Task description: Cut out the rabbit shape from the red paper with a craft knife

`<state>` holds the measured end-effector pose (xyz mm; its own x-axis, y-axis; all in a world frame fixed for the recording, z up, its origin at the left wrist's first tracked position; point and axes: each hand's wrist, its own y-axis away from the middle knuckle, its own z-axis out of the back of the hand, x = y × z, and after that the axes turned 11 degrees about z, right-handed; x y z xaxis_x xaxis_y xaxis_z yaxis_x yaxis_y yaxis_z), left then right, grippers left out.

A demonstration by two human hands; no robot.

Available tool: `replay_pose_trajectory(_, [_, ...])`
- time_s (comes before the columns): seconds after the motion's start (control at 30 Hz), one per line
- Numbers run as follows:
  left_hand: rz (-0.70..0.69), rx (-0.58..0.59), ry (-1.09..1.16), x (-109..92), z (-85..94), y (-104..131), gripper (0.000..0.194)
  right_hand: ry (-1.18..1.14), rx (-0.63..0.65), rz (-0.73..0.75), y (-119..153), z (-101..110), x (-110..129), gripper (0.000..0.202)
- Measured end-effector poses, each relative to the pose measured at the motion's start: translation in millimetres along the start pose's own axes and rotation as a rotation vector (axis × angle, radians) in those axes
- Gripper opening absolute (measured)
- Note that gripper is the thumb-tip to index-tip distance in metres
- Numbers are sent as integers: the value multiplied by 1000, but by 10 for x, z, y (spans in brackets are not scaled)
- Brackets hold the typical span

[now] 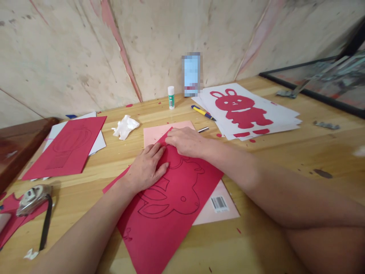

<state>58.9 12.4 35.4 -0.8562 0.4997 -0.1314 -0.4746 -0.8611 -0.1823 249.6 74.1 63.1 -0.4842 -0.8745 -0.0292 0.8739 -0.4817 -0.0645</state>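
A red sheet (171,236) with a rabbit outline drawn on it lies slanted over a pink booklet (228,213) that has a barcode. My left hand (148,165) rests on the sheet's upper left part, fingers spread and lying flat. Near the sheet's top corner, my right hand (184,141) is closed, its fingers curled down onto the paper. What it holds, if anything, is hidden under the fingers. A short silvery tip (203,129) shows just behind that hand.
White sheets (211,110) carrying a red rabbit cutout (245,108) lie back right, beside a yellow-blue pen (203,112). A glue stick (171,98) and a blurred phone (192,75) stand by the wall. At left are red paper (71,144), crumpled tissue (126,126) and a tape measure (34,199).
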Motion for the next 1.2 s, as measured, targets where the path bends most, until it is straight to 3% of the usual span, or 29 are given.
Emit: replay_pose_trajectory(1.2, [14,13,-50,-7,-9,-5,51,-10,7,-93,30,-13,16,23])
